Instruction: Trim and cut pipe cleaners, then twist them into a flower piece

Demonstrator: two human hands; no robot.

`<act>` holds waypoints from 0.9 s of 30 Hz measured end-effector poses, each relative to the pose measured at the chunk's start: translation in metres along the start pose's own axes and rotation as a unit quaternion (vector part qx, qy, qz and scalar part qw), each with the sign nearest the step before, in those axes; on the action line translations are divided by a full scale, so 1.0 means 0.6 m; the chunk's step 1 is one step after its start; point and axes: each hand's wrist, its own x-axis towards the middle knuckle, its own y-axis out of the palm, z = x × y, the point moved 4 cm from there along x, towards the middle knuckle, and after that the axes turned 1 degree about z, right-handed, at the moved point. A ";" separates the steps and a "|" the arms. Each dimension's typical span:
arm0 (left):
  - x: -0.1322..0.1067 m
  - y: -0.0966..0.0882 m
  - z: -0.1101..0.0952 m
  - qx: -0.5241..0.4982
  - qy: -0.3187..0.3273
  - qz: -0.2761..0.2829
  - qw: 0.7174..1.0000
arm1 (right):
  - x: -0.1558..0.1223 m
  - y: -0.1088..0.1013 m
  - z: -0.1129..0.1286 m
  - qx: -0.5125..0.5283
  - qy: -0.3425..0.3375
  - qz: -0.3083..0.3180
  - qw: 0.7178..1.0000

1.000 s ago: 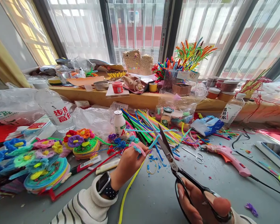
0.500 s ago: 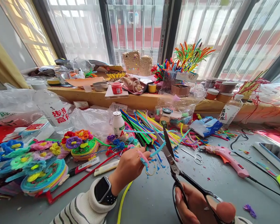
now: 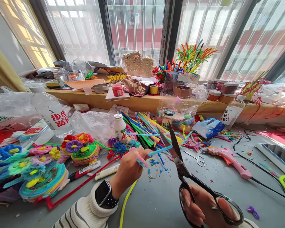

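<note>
Blue fuzzy stem [image 3: 159,151] pinched in left hand [image 3: 129,167], tip at parted blades [image 3: 176,144] of black-handled scissors [image 3: 183,171] gripped by right hand [image 3: 203,202].

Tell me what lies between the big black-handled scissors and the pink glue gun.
The head view shows small scissors and scraps on the table between the big scissors and the glue gun.

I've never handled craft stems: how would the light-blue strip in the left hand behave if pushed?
The light-blue strip probably weighs little, being so thin. It may resist a gentle push, since it juts almost straight from the left hand.
</note>
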 end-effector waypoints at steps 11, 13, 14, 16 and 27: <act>-0.005 0.013 0.037 0.010 -0.015 -0.031 0.999 | -0.008 -0.020 0.005 0.042 -0.078 -0.066 0.994; -0.006 0.014 0.039 0.010 -0.013 -0.031 0.999 | -0.007 -0.021 0.002 0.041 -0.079 -0.067 0.994; -0.006 0.015 0.040 0.011 -0.013 -0.028 0.999 | -0.007 -0.022 0.001 0.041 -0.079 -0.068 0.994; -0.005 0.017 0.041 0.011 -0.021 -0.021 0.999 | -0.007 -0.022 0.000 0.037 -0.081 -0.069 0.994; 0.000 0.016 0.048 -0.245 -0.196 0.000 0.949 | -0.010 -0.025 0.006 0.045 -0.084 -0.079 0.992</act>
